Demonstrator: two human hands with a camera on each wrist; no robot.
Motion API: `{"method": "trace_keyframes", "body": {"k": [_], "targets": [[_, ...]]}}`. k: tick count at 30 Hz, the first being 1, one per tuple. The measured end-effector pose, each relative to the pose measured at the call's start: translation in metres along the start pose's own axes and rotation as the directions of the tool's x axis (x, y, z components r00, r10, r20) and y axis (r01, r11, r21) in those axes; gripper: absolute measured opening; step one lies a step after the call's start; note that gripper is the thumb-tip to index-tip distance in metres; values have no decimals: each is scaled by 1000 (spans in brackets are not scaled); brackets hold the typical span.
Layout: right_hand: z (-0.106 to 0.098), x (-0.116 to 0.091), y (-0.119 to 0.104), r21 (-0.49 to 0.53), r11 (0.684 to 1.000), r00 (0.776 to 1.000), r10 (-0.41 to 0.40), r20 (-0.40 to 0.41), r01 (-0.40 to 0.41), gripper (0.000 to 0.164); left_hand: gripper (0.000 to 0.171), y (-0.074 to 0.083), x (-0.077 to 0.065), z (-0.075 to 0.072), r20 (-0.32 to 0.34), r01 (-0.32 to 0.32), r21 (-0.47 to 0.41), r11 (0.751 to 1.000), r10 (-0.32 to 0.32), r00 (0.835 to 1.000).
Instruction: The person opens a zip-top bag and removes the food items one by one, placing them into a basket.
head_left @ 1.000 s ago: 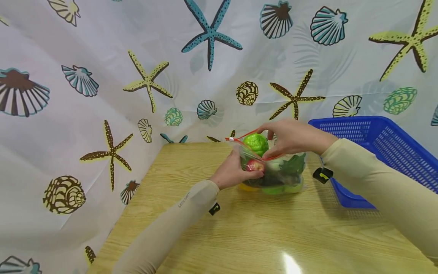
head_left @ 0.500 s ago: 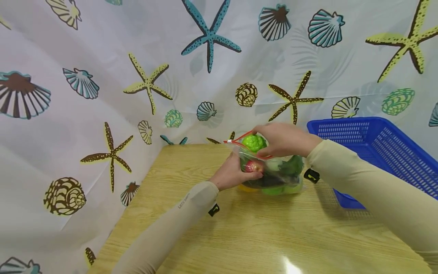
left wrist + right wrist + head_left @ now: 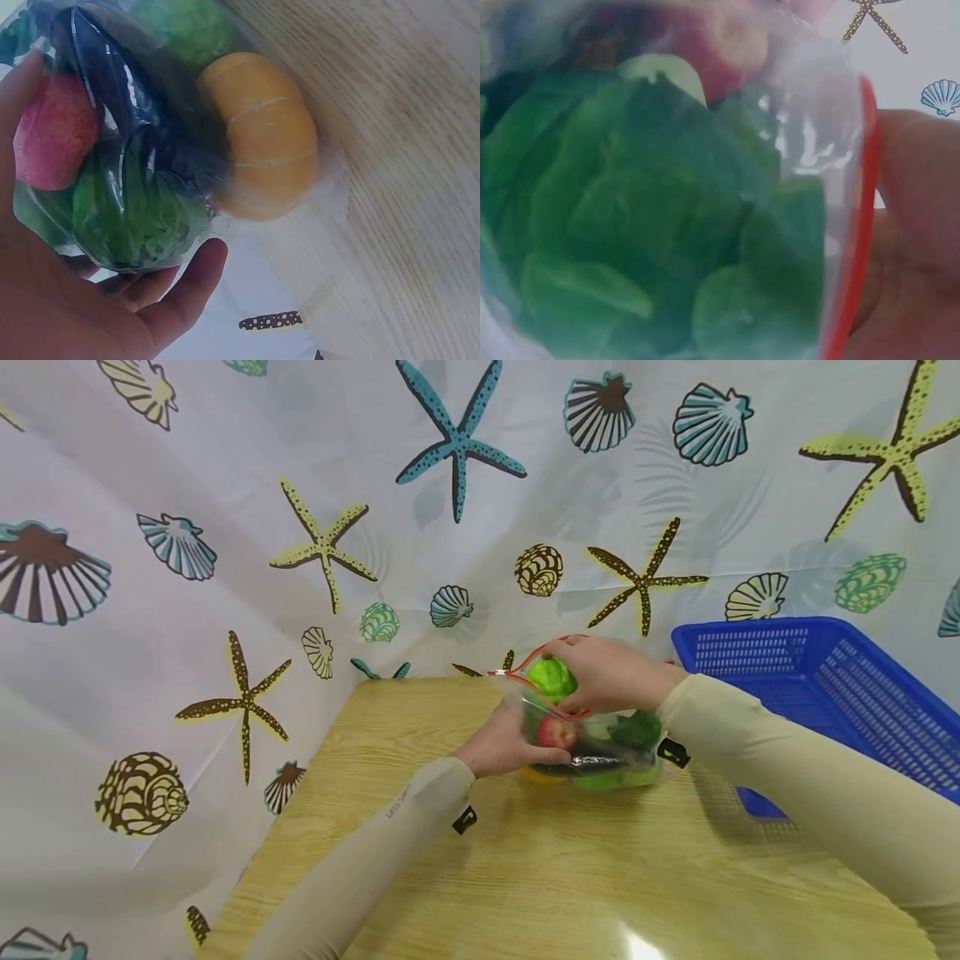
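A clear zip bag (image 3: pixel 517 702) with a red-edged opening stands on the table, packed with produce. My left hand (image 3: pixel 495 745) grips its left side, thumb across the front by a red apple (image 3: pixel 557 733). At the bag's mouth, my right hand (image 3: pixel 611 677) curls round a bumpy bright green fruit (image 3: pixel 551 678); its far side is hidden by the fingers. Through the plastic show an eggplant (image 3: pixel 139 97), an orange pumpkin (image 3: pixel 262 139) and a dark leafy green vegetable (image 3: pixel 645 210). The white slider (image 3: pixel 501 672) sits at the left end of the red edge.
A blue plastic basket (image 3: pixel 757 631) stands on the right of the wooden table (image 3: pixel 420 710), close to my right forearm. Behind the table hangs a white curtain (image 3: pixel 420 552) printed with shells and starfish.
My right hand has shifted left and slightly down, with the bumpy green fruit. The bag's red opening spreads wider round it. My left hand keeps its grip on the bag.
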State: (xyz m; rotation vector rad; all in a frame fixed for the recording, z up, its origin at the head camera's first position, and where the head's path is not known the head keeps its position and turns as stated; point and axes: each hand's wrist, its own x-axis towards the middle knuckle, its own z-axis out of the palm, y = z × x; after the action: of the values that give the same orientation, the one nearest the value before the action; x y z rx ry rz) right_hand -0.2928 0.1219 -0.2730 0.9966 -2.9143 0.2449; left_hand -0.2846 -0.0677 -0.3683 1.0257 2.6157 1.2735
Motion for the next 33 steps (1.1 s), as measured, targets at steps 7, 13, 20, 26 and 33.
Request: {"method": "trace_keyframes", "body": {"k": [7,13,20,26,33], "targets": [[-1,-5,-1,38,998,999,41,4,-41,71,82,-19,6,5,6,3,55,999,-4,1000],[-7,-14,6,79,996,999,39,-10,-38,64,86,-19,8,6,6,-46,52,998,46,999],[-25,-32,10,78,996,996,43,-75,-37,60,73,-22,9,8,16,8,84,996,-9,1000],[-49,-57,16,93,991,988,105,-109,-95,64,77,-22,8,9,13,79,143,987,-81,997],[-68,-89,41,98,985,973,156,-168,-141,67,80,-22,9,12,0,134,178,975,-136,991]]}}
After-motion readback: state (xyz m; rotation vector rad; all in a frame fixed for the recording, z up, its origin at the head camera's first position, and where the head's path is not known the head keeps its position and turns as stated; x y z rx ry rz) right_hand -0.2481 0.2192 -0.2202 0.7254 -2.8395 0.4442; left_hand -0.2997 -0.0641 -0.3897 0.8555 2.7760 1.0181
